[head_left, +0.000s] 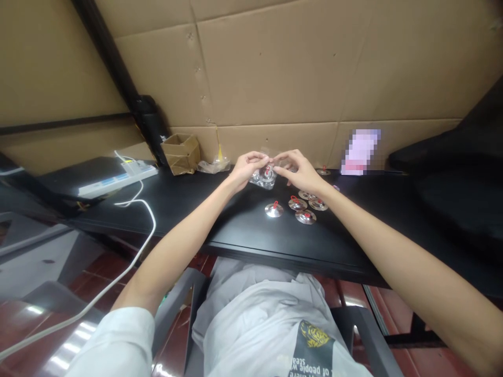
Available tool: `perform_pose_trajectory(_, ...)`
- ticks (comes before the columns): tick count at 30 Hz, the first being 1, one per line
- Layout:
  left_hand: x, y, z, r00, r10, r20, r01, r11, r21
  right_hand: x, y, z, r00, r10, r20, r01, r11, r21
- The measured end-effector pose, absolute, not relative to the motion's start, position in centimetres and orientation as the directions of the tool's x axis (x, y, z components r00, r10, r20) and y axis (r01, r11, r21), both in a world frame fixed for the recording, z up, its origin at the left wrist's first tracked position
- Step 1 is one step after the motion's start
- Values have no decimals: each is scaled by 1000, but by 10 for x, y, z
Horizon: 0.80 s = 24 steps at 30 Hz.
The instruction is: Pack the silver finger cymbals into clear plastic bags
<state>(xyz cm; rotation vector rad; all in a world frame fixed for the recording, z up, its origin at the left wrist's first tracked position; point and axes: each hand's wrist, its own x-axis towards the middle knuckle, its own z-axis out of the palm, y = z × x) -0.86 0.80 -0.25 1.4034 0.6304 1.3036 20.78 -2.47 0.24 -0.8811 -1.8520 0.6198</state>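
Even, soft indoor light; bright streaks glare off the floor (73, 346) at near left. Edges stretch and blur; the far-right screen (360, 151) is pixelated.

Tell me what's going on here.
A person seated at a black table has both hands at a small clear plastic bag, with a metal disc with a red loop seemingly inside it. The left hand grips the bag; the right hand is at its other side. More discs lie on the table, nearer the person.
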Motion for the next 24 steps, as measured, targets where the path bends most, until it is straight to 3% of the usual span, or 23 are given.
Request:
perform_pose_trajectory(3, -7, 6, 0, 287, 877, 385, -339, -283, 897, 208, -21, 1, -199, 825, 530, 232, 565, -792)
perform_pose_trajectory(8, -10, 7, 1, 290, 862, 416, -329, -318, 889, 207, -12, -3, -225, 845, 485, 167, 524, -835)
perform_pose_trajectory(16, -27, 19, -8, 430, 867, 251, 47, -298, 953, 215, -7, -4, -182, 847, 500, 158, 527, -835)
perform_pose_trajectory(24, -24, 21, -8, 398, 869, 292, 50, -339, 939, 221, -8, -5, -263, 898, 352, 251, 416, -874)
